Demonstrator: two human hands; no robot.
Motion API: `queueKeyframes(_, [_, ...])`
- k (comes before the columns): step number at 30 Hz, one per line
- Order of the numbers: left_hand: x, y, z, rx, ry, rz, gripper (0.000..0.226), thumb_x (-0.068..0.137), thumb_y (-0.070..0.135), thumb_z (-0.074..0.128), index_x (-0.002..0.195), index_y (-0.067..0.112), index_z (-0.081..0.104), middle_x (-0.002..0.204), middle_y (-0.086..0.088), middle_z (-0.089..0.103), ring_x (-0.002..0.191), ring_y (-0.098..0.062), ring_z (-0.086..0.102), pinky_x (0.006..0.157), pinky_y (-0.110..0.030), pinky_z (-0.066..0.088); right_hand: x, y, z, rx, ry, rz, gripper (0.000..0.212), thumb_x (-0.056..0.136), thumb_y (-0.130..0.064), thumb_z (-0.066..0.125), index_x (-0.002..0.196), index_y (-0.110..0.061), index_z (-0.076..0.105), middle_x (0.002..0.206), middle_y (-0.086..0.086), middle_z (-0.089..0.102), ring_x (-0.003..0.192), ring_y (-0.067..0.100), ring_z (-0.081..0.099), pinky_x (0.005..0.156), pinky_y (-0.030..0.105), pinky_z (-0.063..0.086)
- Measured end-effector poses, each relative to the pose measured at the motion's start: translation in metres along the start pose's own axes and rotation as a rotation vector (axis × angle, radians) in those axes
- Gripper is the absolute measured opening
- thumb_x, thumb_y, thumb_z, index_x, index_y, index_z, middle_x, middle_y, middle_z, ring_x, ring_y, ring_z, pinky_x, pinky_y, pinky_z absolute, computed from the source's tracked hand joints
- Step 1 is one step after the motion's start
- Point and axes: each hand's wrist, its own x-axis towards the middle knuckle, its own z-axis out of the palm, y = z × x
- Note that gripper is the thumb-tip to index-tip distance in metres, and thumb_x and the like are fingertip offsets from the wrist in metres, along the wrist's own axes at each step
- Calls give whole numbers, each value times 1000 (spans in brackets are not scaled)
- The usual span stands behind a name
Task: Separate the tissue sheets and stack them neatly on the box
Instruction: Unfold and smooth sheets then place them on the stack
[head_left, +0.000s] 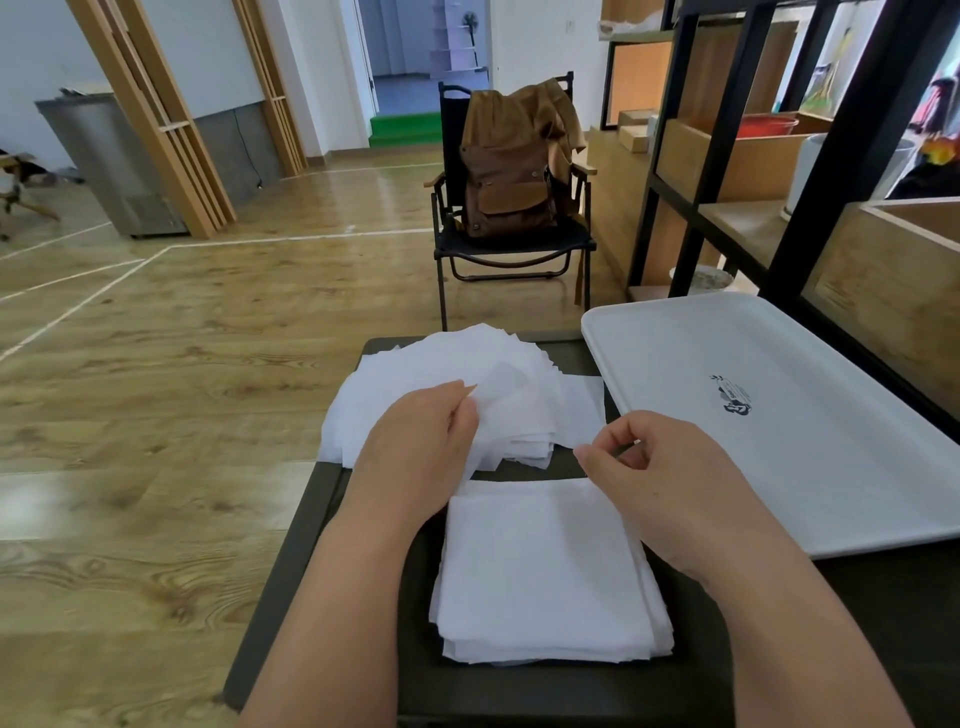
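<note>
My left hand (421, 441) pinches a sheet at the near edge of the loose tissue pile (457, 384). My right hand (660, 478), fingers curled, pinches what looks like a thin sheet edge (hard to tell). Below them the neat stack (545, 577) sits on the dark box (691, 639). A white tray (779, 441) lies beside, to the right.

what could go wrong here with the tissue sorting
The left hand pinches into the fanned, loose pile, so it may well lift several sheets at once. That pile overhangs the dark table's left edge and could slide off. The neat stack sits right under both wrists; the right hand could brush it askew.
</note>
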Motion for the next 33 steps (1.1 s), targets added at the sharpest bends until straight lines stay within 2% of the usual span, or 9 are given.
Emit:
queueKeyframes(6, [-2,17,-27,-621,153,-217,48,100,36,44,56,20,45,58,17,39,55,-3,38,53,-14,30,1,-1,0,84,45,-126,17,89,-20,57,88,-37,60,82,-17,64,75,-11,56,52,7,39])
queueKeyframes(9, [-5,19,-38,-1075,34,-310,39,99,45,46,88,24,77,99,6,74,92,-15,71,81,-33,53,1,-6,2,175,39,-202,32,91,-14,53,107,-41,55,102,-23,63,92,-20,52,62,-4,37])
queueKeyframes(12, [-11,23,-43,-1259,-51,-350,38,102,42,43,100,27,78,113,-3,74,101,-23,72,74,-41,60,0,-10,5,337,-6,-232,34,93,-23,58,117,-46,50,106,-29,63,98,-21,52,65,-5,39])
queueKeyframes(15, [-15,24,-39,-1220,-71,-393,38,102,42,44,105,25,77,113,-4,74,102,-24,72,71,-42,61,-3,-15,3,446,-47,-285,30,91,-25,64,107,-47,51,92,-35,67,90,-15,62,66,5,49])
queueKeyframes(18, [-20,23,-35,-1005,-75,-395,33,100,48,44,102,37,75,110,9,74,109,-15,68,92,-40,53,-7,-19,3,476,-49,-304,33,90,-19,65,111,-41,52,88,-17,74,80,3,71,67,24,58])
queueKeyframes(21, [-22,20,-37,-874,-81,-374,36,84,64,51,108,47,70,112,15,72,111,-11,66,101,-44,48,-6,-18,5,441,47,-311,39,89,-18,67,115,-41,49,79,-15,73,76,3,69,60,14,54])
queueKeyframes(23, [-23,15,-40,-815,-38,-348,43,78,63,60,120,53,59,107,3,73,102,-16,69,97,-42,52,-5,-16,5,410,105,-303,47,88,-20,69,121,-44,45,75,-12,71,77,2,66,58,6,48])
queueKeyframes(26, [-26,10,-47,-775,-57,-199,37,92,35,66,121,56,57,93,-19,71,90,-27,71,84,-30,55,-3,-14,4,387,138,-307,54,88,-22,68,123,-53,40,80,-7,71,81,8,66,60,17,56])
queueKeyframes(33, [-27,13,-49,-734,46,-145,26,87,16,71,94,39,78,83,6,76,77,-4,69,71,-11,51,-3,-14,4,245,171,-353,29,86,-23,69,103,-46,68,89,-22,66,80,-1,62,63,18,50])
